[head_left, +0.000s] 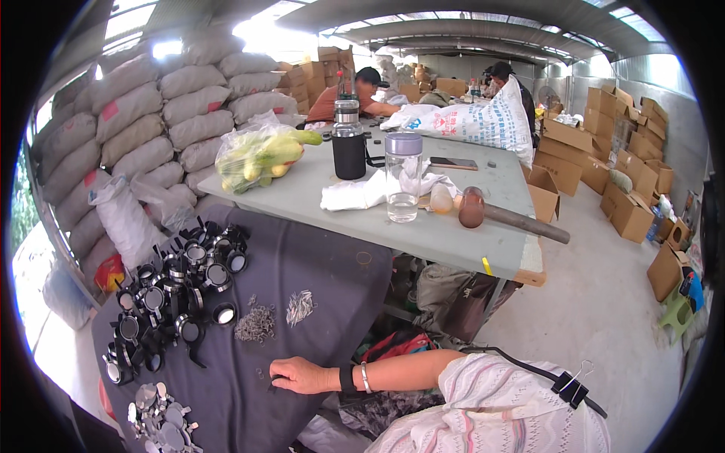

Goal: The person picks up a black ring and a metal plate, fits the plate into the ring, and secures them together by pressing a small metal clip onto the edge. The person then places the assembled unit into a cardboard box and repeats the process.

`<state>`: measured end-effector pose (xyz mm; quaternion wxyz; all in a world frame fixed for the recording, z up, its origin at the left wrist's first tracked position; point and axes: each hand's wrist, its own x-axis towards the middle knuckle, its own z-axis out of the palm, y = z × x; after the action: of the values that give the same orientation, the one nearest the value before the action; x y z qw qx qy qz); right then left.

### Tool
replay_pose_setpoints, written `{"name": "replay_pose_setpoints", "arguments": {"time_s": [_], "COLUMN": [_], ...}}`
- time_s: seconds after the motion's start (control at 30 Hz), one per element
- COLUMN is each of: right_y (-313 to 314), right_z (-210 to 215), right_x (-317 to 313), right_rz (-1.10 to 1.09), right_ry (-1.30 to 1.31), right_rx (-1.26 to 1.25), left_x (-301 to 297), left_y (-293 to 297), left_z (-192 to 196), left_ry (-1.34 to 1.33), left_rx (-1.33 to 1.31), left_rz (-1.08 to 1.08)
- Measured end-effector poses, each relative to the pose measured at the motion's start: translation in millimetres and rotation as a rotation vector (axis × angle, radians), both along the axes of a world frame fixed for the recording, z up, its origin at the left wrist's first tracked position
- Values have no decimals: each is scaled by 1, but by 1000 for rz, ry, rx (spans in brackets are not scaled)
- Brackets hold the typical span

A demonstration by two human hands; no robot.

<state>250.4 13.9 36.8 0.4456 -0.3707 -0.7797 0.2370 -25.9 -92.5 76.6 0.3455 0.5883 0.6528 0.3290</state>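
My right hand [297, 376] reaches in from the lower right and rests low over the dark cloth [332, 264]. Its fingers are drawn together, with a small dark bit at the fingertips that I cannot make out. Just beside them lie tiny metal rings [260, 373]. Farther up the cloth are a heap of small wire-like metal parts [255, 323] and a smaller heap of slim silvery pieces [300, 307]. To the left spreads a large pile of black parts with round silvery faces [153, 299]. Flat grey metal discs with tabs [162, 420] lie at the near left. My left hand is out of view.
A grey table [340, 219] behind the cloth holds a clear cup [402, 181], a black-sleeved bottle [348, 147], a mallet [473, 208], a phone [453, 162] and bagged vegetables [260, 158]. Stacked sacks [136, 113] line the left; cardboard boxes [563, 155] stand right. Two people work beyond.
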Motion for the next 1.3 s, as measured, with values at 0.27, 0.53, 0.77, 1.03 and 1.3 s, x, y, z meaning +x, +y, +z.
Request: {"name": "replay_pose_setpoints", "arguments": {"time_s": [0.27, 0.53, 0.77, 1.03, 1.3], "right_y": [-2, -2, 8, 4, 10], "right_z": [-2, 4, 7, 2, -1], "right_x": [-3, -5, -10, -8, -7], "right_rz": [-23, -45, -353, -298, -286], "right_ry": [-24, 1, -197, -273, -310], "right_rx": [54, -10, 25, 128, 101], "left_x": [-8, -11, -12, -12, -32], "left_y": [-2, -9, -12, -18, -46], "left_z": [1, 4, 9, 18, 16], "left_ry": [0, 14, 38, 88, 141], "left_rx": [-19, -44, -74, -146, -261], "left_rz": [-9, -3, 23, 39, 60]}}
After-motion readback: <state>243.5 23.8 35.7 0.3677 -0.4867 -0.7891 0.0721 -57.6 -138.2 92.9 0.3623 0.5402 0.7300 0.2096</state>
